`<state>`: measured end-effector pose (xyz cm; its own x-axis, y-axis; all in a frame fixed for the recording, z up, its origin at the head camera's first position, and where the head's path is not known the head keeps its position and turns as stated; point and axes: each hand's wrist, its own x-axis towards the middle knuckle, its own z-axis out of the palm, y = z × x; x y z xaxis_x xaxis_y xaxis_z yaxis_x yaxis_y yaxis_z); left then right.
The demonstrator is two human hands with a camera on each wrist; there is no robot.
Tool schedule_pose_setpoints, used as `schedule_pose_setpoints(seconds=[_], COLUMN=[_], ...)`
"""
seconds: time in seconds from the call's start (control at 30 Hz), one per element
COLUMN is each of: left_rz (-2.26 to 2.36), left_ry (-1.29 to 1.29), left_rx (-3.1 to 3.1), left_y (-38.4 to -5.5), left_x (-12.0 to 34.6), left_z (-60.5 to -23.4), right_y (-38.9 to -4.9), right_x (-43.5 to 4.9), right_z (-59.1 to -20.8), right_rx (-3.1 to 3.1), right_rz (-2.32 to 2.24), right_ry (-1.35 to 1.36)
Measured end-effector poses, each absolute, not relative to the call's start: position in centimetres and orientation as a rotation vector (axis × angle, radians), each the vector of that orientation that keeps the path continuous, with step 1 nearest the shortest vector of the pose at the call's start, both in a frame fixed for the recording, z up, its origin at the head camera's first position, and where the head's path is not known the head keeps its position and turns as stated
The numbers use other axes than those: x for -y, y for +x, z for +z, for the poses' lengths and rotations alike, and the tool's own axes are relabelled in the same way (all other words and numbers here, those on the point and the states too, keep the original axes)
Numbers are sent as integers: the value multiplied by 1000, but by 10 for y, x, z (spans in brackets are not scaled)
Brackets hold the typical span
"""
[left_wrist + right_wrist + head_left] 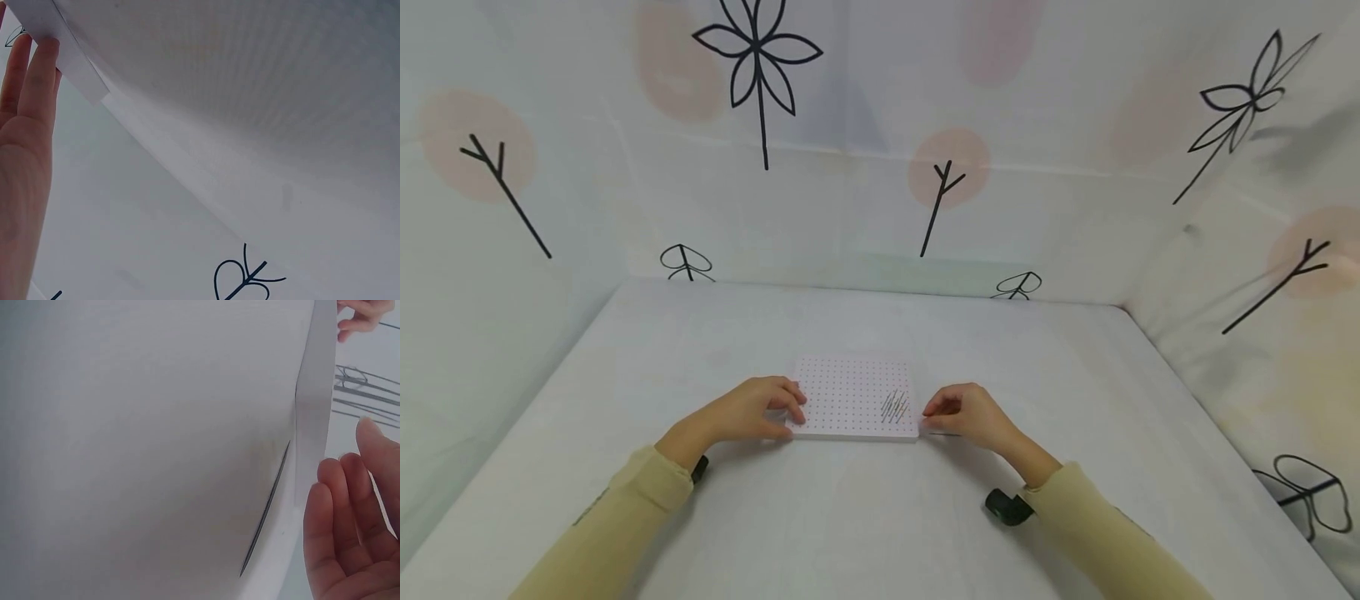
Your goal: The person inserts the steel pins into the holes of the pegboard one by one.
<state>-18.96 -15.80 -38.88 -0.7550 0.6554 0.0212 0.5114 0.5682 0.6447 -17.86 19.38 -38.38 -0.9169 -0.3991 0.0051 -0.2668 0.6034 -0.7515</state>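
A white pegboard [842, 400] with rows of small holes lies flat on the table. Several thin dark rods [894, 407] stand or lean in its right part; the right wrist view shows these rods [369, 397] close up. My left hand [752, 410] rests at the board's left edge, and in the left wrist view its fingers [39, 81] touch the board's side. Just off the right edge is my right hand [966, 412], its fingers loosely bent with nothing visible between them. Below that hand, a dark pointed rod [265, 509] lies on the table beside the board.
A white cloth covers the table [850, 525]. Pale fabric walls [850, 208] with printed flowers and twigs rise at the back and both sides. A black wrist device [1007, 507] sits under the right sleeve cuff.
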Motion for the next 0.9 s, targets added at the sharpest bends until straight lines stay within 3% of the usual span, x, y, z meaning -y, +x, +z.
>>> schedule_pose_setpoints(seconds=[0.9], left_rz=[966], left_ry=[970], left_rx=[-2577], left_y=[-188], left_x=[159], left_z=[-388], right_y=[-182], right_x=[-215], right_z=[-390], right_rx=[-2585], right_rz=[-981], right_ry=[-608])
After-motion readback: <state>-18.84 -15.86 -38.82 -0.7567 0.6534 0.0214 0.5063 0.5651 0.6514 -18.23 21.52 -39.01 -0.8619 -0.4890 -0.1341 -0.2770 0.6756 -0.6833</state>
